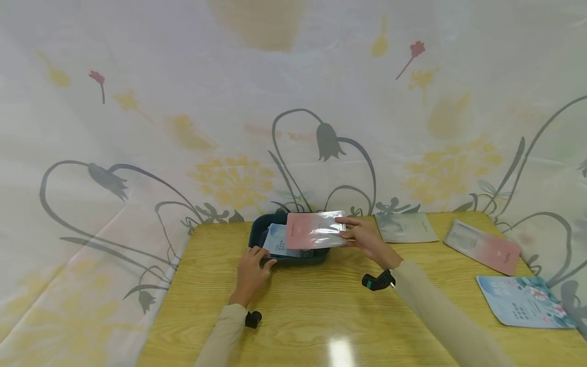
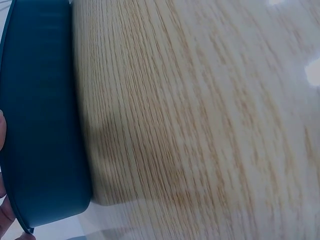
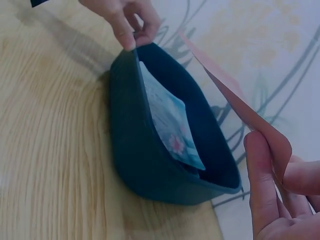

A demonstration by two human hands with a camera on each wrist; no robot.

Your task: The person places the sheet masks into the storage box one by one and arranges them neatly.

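At mid-frame bench (image 1: 298, 316), hold pink packet (image 1: 309, 230) level, pinched in right grip (image 1: 365, 237), and bin (image 1: 293, 261) steady, pinched in left grip (image 1: 252, 270).

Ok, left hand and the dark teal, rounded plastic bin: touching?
Touching. The right wrist view shows the left hand pinching the rim of the bin, thumb outside.

I'm seeing a blue packet (image 3: 171, 122) lying in a bin (image 3: 140, 155), which the left hand (image 3: 118, 16) is gripping; on the right, the right hand (image 3: 267, 212) is pinching a pink packet (image 3: 256, 117).
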